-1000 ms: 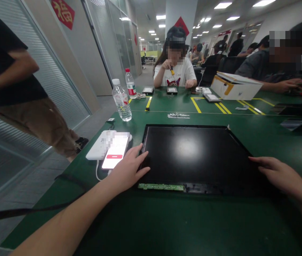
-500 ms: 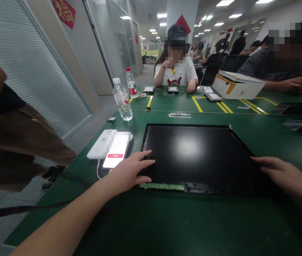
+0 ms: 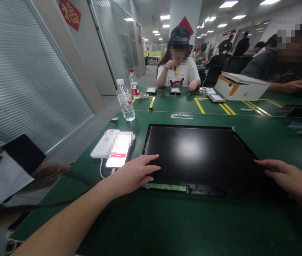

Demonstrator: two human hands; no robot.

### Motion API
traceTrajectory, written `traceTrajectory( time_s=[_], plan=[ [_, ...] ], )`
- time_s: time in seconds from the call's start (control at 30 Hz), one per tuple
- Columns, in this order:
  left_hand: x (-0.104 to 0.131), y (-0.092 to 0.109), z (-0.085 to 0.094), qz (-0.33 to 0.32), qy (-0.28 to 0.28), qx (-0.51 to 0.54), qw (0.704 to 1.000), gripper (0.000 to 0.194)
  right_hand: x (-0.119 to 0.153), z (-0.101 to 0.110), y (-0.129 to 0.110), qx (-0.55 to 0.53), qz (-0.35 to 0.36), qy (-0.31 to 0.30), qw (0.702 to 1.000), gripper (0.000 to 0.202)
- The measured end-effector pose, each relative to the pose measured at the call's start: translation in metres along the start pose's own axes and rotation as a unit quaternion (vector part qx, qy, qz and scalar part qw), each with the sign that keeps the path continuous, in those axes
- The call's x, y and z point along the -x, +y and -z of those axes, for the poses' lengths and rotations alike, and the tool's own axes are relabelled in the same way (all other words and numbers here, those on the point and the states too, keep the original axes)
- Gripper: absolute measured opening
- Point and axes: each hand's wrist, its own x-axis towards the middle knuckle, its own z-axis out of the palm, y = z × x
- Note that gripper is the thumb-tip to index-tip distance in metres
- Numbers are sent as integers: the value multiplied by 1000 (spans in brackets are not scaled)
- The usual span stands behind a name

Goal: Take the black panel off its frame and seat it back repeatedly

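A black LCD screen panel (image 3: 207, 156) lies flat on the green table, a bright glare on its surface. Along its near edge runs a strip of exposed green circuit board (image 3: 165, 187). My left hand (image 3: 137, 170) rests at the panel's left side, open, its fingers spread over the corner of the screen. At the right edge is my right hand (image 3: 284, 174), its fingers stretched towards the rim and touching it; part of that hand's underside is hidden. Neither hand is wrapped round anything.
Left of the panel are a lit phone (image 3: 119, 151) with a cable and a white box-shaped device (image 3: 101, 145). Two water bottles stand behind: one nearer (image 3: 126, 103), one red-capped (image 3: 134, 85). A co-worker (image 3: 177, 67) sits opposite with a yellow-handled tool. A white box (image 3: 243, 88) stands back right.
The view has shifted slightly. My left hand still lies on the panel's left side and my right hand at its right edge. At far left, a passing person now shows a hand with white paper.
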Motion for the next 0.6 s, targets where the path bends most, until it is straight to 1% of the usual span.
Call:
traceTrajectory(
  time_s=[0.1,0.13,0.3,0.4,0.5,0.53,0.6],
  plan=[
    [0,2,1,-6,-7,-6,1000,45,1,3,-7,-49,-52,-32,997,50],
    [0,2,1,-7,-9,-6,1000,46,1,3,-8,-57,-57,-33,996,49],
    [-1,4,1,-7,-23,-15,1000,47,3,4,-8,-61,-37,-23,997,44],
    [-1,4,2,2,-15,-4,1000,46,6,5,-11,-67,-40,-27,997,45],
    [-2,2,2,39,16,6,999,49,9,8,-18,-59,-56,-36,996,47],
    [-2,2,2,63,30,4,998,54,9,8,-20,-52,-59,-35,996,48],
    [-3,2,0,124,46,2,991,70,10,8,-23,-36,-53,-31,997,48]
  ],
)
